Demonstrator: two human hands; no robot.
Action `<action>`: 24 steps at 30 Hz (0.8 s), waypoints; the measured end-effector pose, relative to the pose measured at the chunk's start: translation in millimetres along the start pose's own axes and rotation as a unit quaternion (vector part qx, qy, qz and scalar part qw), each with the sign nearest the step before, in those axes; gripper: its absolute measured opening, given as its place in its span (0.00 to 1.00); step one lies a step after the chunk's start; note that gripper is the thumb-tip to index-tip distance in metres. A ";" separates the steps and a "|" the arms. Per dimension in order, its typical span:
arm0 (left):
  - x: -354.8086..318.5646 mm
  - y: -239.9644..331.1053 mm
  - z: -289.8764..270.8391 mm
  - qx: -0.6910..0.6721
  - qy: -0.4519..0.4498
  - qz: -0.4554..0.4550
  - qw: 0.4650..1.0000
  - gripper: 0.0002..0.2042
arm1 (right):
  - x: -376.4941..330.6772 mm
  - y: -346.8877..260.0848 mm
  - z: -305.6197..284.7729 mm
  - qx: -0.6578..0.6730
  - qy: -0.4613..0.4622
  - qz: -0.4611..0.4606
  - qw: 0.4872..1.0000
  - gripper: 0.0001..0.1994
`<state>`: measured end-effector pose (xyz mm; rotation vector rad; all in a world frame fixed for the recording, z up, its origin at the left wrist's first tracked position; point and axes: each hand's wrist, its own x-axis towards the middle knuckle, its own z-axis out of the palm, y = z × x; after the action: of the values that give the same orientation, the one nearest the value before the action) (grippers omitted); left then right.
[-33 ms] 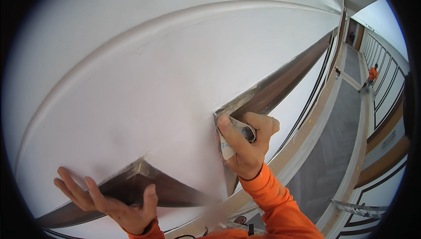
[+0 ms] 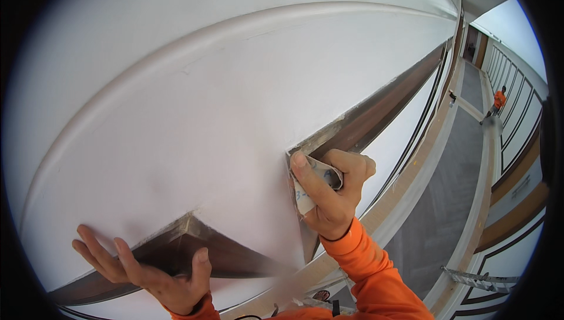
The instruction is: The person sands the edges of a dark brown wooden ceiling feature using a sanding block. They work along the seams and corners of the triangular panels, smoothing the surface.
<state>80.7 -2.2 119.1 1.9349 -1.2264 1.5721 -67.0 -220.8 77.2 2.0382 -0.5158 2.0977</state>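
Note:
My right hand [image 2: 338,194] is closed on a folded piece of sandpaper [image 2: 306,198], pale on its back with blue print and dark inside its curl. It presses the sandpaper to the corner of a dark brown wall moulding [image 2: 382,108], whose upper edge looks pale and scuffed. At lower left my left hand [image 2: 155,276] is open, fingers spread and the palm turned up. It holds nothing and is in front of a second dark moulding [image 2: 232,252] with a worn, pale corner; whether it touches is hard to tell.
A white wall [image 2: 194,126] with a raised white rail [image 2: 235,24] fills most of the view. Rightward runs a long corridor with a grey floor [image 2: 432,202]. A person in orange [image 2: 498,100] sits far along it. A metal ladder [image 2: 482,279] is at lower right.

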 end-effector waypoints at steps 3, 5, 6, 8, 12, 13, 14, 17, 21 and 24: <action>-0.1 1.3 -0.7 -0.001 -0.005 -0.002 1.000 0.46 | -12.7 12.7 -8.5 -0.029 -0.031 -0.023 0.999 0.27; 0.3 2.5 -1.5 -0.002 -0.008 -0.004 1.000 0.46 | -9.1 12.7 -7.9 -0.021 -0.022 -0.030 0.999 0.28; 0.9 3.1 -2.1 -0.004 -0.009 -0.004 1.000 0.46 | -6.2 13.1 -8.1 -0.019 -0.017 -0.034 0.999 0.28; 0.9 2.4 -2.4 -0.003 -0.010 -0.003 1.000 0.47 | 3.7 12.6 -6.3 -0.024 -0.019 -0.051 0.998 0.28; 1.9 4.3 -3.4 -0.008 -0.007 -0.009 1.000 0.46 | -7.4 17.7 -13.3 -0.036 -0.034 -0.053 0.997 0.29; 2.8 6.3 -3.9 -0.012 -0.005 -0.014 1.000 0.46 | -2.7 17.2 -14.1 -0.028 -0.042 -0.055 0.997 0.29; 3.6 6.6 -2.6 -0.010 -0.003 -0.013 1.000 0.46 | 4.1 13.5 -12.5 -0.018 -0.049 -0.048 0.997 0.29; 1.3 2.9 -0.9 -0.004 0.003 -0.013 1.000 0.46 | 21.4 7.8 -23.1 0.035 -0.055 -0.013 0.998 0.25; 0.2 1.4 0.6 -0.008 0.017 -0.015 1.000 0.46 | -7.4 22.0 -30.3 0.246 0.017 0.117 0.962 0.16; -0.8 0.7 5.1 -0.016 0.023 -0.020 0.999 0.45 | -16.4 17.1 -26.1 0.387 0.033 0.175 0.905 0.13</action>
<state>83.2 -6.0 116.7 1.8816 -1.1811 1.5586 -96.6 -225.3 58.6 2.3620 -0.0046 2.9252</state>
